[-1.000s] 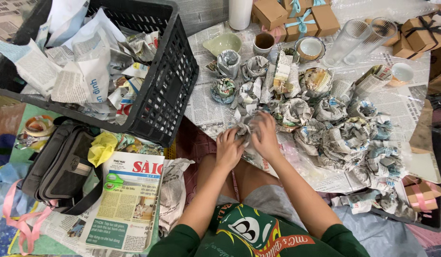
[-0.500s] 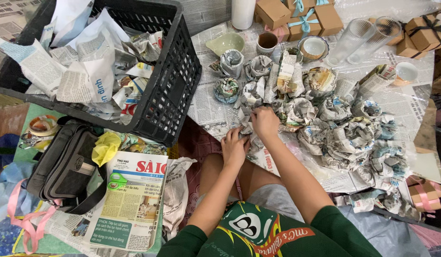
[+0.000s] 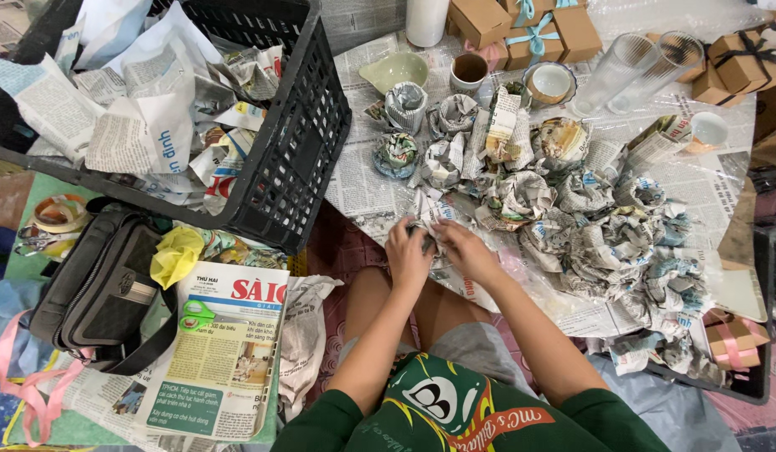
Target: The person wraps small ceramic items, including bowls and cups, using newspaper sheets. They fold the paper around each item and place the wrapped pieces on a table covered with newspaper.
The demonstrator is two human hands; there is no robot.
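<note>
Both hands are closing on a small newspaper-wrapped bundle (image 3: 428,237) lying on the spread newspaper sheet (image 3: 358,180), just in front of the person's knees. The left hand (image 3: 407,255) is curling its fingers over the bundle's near side, and the right hand (image 3: 461,249) is pressing the paper in from the other side; both are pinching the wrap, though what is inside is hidden. The paper is looking thin, soft and crumpling easily, so the bundle is probably light but, if it holds a cup like those nearby, fragile; cupping it around the whole body would seem safer than pulling at loose paper edges.

Just beyond the bundle, a heap of wrapped bundles (image 3: 572,201) is crowding the sheet and spreading away to its right. Farther beyond it, unwrapped pieces are standing: a pale green bowl (image 3: 394,70), a brown-lined cup (image 3: 469,71) and clear glasses (image 3: 639,67), with brown gift boxes (image 3: 530,25) behind them. Left of the bundle a black plastic crate (image 3: 296,142) full of loose newspaper is sitting close, its corner near the left hand. Farther left a grey bag (image 3: 99,289), green scissors (image 3: 199,316) on a folded newspaper (image 3: 224,351) and a tape roll (image 3: 59,213) are lying.
</note>
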